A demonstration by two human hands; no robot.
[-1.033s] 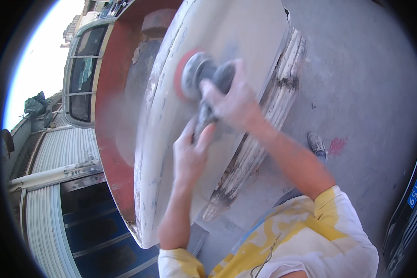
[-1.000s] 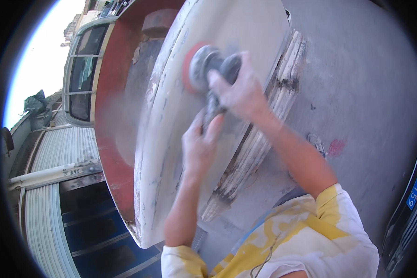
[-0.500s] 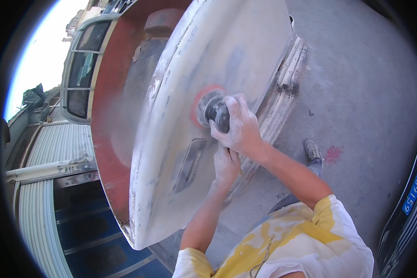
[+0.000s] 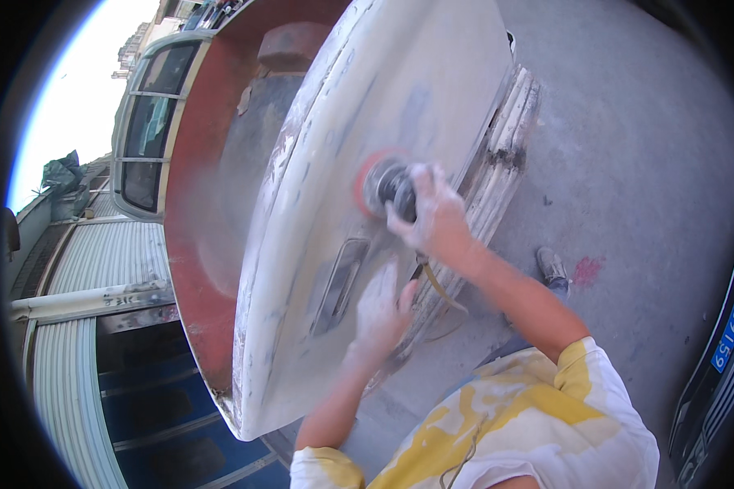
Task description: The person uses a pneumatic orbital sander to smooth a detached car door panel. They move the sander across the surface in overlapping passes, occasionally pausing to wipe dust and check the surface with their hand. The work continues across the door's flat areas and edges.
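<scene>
My right hand (image 4: 440, 213) wraps around the dark body of a round sander (image 4: 398, 189). The sander's red-edged disc lies against the pale, dusty tailgate (image 4: 440, 73) of a pickup truck. My left hand (image 4: 382, 314) is off the tool, dusted white, with its fingers stretched out on or just above the panel; contact cannot be made out for sure. Beside those fingers is a recessed handle slot (image 4: 340, 281) in the tailgate. A thin yellowish hose (image 4: 442, 287) hangs from below the right hand.
The truck bed's red inner wall (image 4: 200, 285) lies left of the tailgate, its cab (image 4: 151, 122) farther off. A scuffed bumper (image 4: 501, 167) runs along the right. My shoe (image 4: 551, 264) stands on concrete. A dark car (image 4: 714, 367) is at far right, shutters (image 4: 110, 253) at left.
My left hand has come away from the sander and opened, lower on the panel. The sander, in my right hand, has shifted slightly right. The hose has come into view.
</scene>
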